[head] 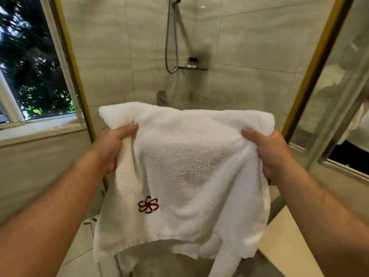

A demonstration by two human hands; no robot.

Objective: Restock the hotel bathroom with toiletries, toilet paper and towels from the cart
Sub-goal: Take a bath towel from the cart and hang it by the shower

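Both hands up in front of the shower stall, holding a white towel (191, 166) spread between them. Left hand (111, 144) grips the towel's upper left part, thumb on the near face, fingers hidden behind the cloth. Right hand (267, 150) grips the upper right part the same way. Towel folds over at the top and hangs down, lower edge loose; red embroidered flower logo (148, 204) on the lower left. Behind: tiled wall, shower hose (171, 43), small shelf (191, 67) carrying toiletry bottles (192, 61), round mixer valve (162, 97) just above the towel's top edge. Window (30, 62) at left, gold-framed glass door (327, 76) at right.
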